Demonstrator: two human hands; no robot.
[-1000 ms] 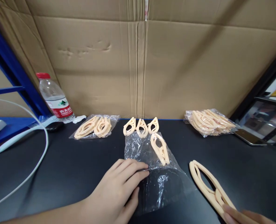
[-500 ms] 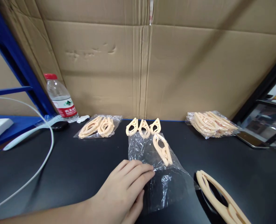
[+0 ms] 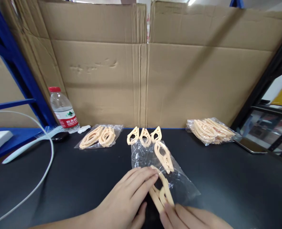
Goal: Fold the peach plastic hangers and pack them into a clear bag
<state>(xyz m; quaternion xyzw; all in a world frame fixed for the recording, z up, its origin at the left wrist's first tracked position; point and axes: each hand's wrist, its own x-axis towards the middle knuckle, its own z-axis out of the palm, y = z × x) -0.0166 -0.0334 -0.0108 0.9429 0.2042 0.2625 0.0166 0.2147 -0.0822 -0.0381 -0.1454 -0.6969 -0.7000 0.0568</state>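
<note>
A clear plastic bag (image 3: pixel 141 155) lies flat on the black table, with one beige folding hanger (image 3: pixel 164 156) inside it. My left hand (image 3: pixel 128 194) is closed at the near part of the bag, fingertips pressed together on the film. From the lower right, my right hand (image 3: pixel 186 216) grips the near end of another folding hanger (image 3: pixel 161 190). That hanger's far end touches or passes beneath my left fingertips; whether it is inside the bag's mouth I cannot tell. Beyond the bag, three folded hangers (image 3: pixel 145 137) stand in a row.
At the back left lies a bag of hangers (image 3: pixel 99 136), and a fuller bag (image 3: pixel 209 130) is at the back right beside a phone (image 3: pixel 251 146). A water bottle (image 3: pixel 64 111), brush (image 3: pixel 31 144) and white cable (image 3: pixel 50 159) occupy the left. Cardboard (image 3: pixel 102 89) walls the rear.
My right hand has come into view, and the hanger from the lower right has moved left to my left hand over the bag. The view has tilted slightly upward.
</note>
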